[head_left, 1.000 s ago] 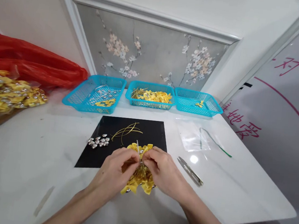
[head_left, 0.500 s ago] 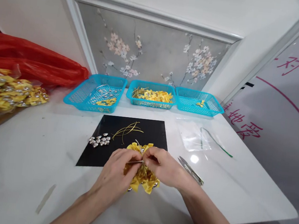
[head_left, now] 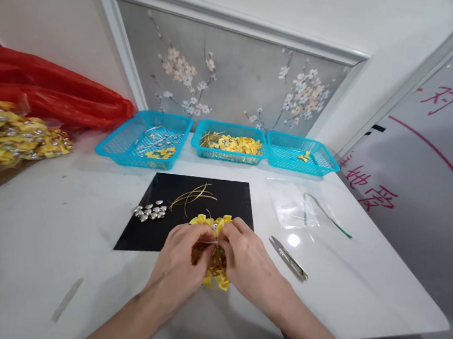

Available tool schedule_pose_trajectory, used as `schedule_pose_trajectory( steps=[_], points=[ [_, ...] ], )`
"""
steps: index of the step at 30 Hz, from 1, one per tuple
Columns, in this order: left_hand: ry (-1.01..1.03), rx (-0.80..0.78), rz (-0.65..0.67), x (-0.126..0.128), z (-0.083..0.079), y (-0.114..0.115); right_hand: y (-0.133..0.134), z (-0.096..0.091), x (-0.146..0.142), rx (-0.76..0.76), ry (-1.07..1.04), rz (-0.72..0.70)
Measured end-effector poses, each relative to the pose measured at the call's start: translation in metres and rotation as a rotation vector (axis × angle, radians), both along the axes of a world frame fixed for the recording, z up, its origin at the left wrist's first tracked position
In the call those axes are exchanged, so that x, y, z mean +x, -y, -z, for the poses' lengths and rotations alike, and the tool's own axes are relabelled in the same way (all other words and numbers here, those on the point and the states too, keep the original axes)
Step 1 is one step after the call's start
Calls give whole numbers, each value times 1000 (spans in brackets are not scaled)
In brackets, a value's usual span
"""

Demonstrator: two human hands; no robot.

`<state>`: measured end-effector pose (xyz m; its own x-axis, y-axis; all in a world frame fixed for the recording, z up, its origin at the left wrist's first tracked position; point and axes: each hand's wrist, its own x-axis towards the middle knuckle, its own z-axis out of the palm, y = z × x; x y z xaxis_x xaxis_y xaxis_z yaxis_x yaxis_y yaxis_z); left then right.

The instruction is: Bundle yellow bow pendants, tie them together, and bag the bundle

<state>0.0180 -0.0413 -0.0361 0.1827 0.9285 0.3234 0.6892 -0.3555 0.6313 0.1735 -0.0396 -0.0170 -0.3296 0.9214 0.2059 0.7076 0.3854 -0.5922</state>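
My left hand [head_left: 181,264] and my right hand [head_left: 247,263] meet over a bunch of yellow ribbon bows [head_left: 216,270] at the near edge of a black mat [head_left: 155,232]. Both pinch a thin silver wire [head_left: 211,242] stretched between their fingertips. More yellow bows [head_left: 209,221] peek out just beyond the fingers. On the mat lie a cluster of small silver beads [head_left: 150,211] and a few loose gold strands [head_left: 193,195].
Small metal snips [head_left: 288,258] lie right of my right hand. A clear plastic bag [head_left: 293,204] with a green wire [head_left: 329,216] sits farther back. Three blue baskets [head_left: 144,140] [head_left: 229,144] [head_left: 301,156] line the wall. Bags of yellow bows [head_left: 7,135] and red plastic [head_left: 52,94] lie left.
The wire tip that stood upright between my fingers now lies level between the two hands. My hands have closed in tighter over the bunch and cover more of it.
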Motion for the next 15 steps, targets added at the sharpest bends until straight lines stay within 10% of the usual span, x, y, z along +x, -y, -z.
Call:
schedule_pose_trajectory(
  steps=[7,15],
  points=[
    [-47,262,131,2,3,-1,-1,2,0,-50,-56,10],
    [51,84,89,5,0,-2,5,7,-4,17,-90,39]
  ],
)
